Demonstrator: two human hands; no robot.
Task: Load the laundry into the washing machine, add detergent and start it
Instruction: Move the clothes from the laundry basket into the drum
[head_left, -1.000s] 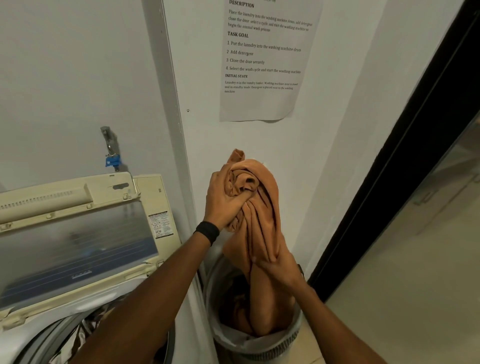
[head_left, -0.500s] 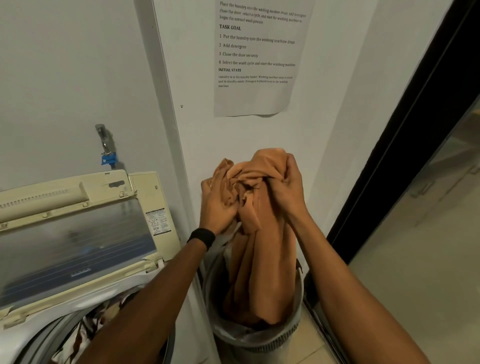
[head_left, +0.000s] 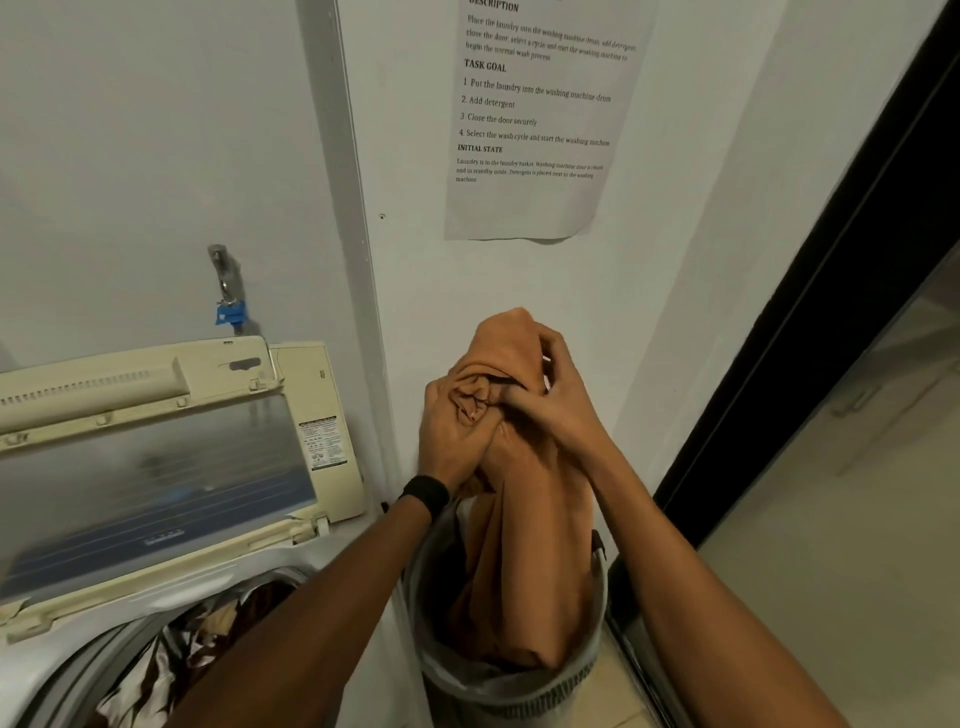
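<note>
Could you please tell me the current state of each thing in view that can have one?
washing machine lid: open, raised.
drum: partly loaded with patterned laundry.
orange cloth: bunched and lifted, lower end inside the basket.
laundry basket: upright, holding the cloth's lower end.
left hand: grips the cloth's top.
right hand: grips the cloth's top.

A home laundry corner — a top-loading washing machine (head_left: 306, 395) (lid (head_left: 156, 467) raised, clothes (head_left: 171, 670) in the drum (head_left: 78, 670)) against a white wall (head_left: 130, 130), tap (head_left: 228, 291) above, laundry basket (head_left: 519, 696) beside it.
</note>
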